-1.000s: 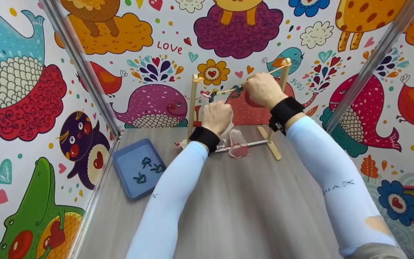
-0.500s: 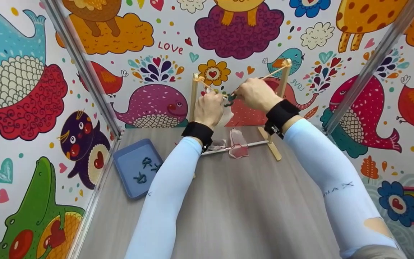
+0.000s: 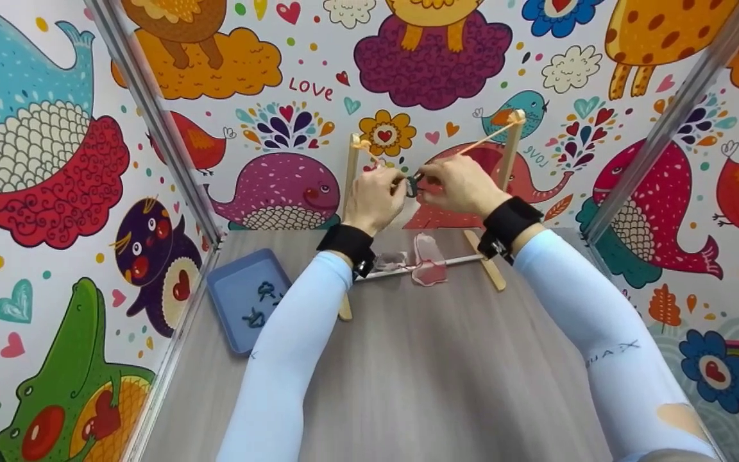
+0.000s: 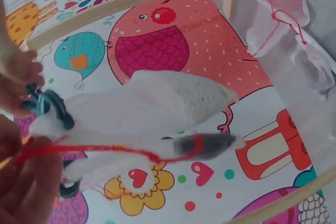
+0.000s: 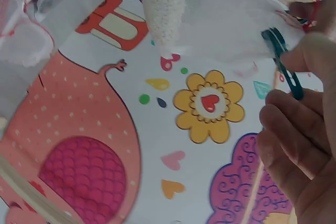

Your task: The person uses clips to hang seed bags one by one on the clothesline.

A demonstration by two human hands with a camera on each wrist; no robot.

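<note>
Both hands meet over the wooden stand, at the string (image 3: 482, 140) tied between its two posts. My right hand (image 3: 462, 186) pinches a dark teal clip (image 5: 282, 62) between thumb and fingers. Beside it, my left hand (image 3: 373, 199) grips the gathered top of a thin white bag (image 4: 142, 98) with pale grains at its bottom; the clip is right at that top. A red cord (image 4: 105, 149) runs from the left fingers. Under the white bag, in the left wrist view, hangs another small bag with dark contents (image 4: 205, 146). A second clip (image 4: 69, 187) is partly hidden behind the left fingers.
A blue tray (image 3: 219, 282) with several dark green clips stands on the table at left, partly covered by the left sleeve. More small bags with red cord (image 3: 430, 269) lie against the stand's white lower bar (image 3: 462, 259). Patterned panels enclose the table's back and sides.
My right hand has come down and left along the string with the clip, close to my left hand. The left hand has turned and moved up slightly, and the string now sags between them.
</note>
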